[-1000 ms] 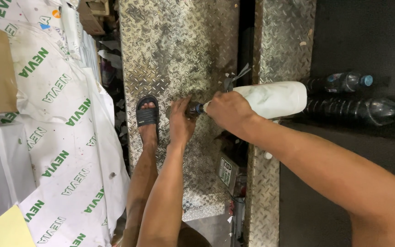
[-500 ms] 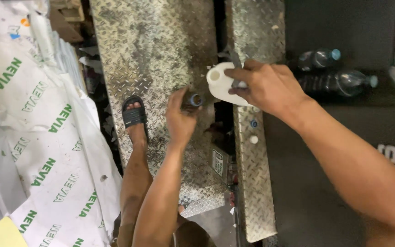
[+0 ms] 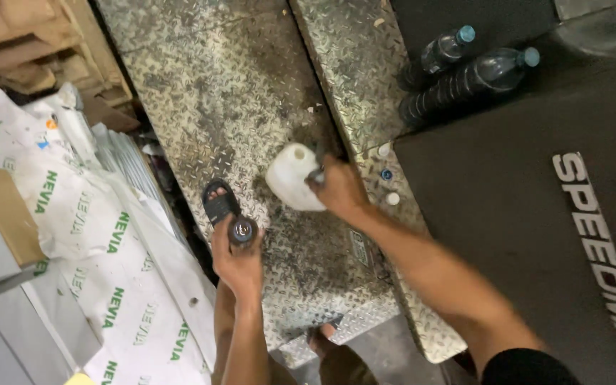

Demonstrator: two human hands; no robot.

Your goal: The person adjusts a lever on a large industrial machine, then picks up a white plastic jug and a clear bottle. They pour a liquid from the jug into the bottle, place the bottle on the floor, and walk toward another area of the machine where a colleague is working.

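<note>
Jug [image 3: 290,182], white and uncapped, gripped by right hand [image 3: 338,189]; left hand [image 3: 237,260] closed around dark cap [image 3: 242,230]. Tilting risks spillage onto steel plate [image 3: 215,93].

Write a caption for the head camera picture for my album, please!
Right hand grips a white plastic jug over a steel tread plate; left hand holds a dark round cap.

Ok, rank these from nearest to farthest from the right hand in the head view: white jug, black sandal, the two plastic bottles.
1. White jug: held in the right hand, just to its left.
2. Black sandal: farther left, on the metal plate by the left hand.
3. Two plastic bottles: up and to the right, on the dark surface.
</note>
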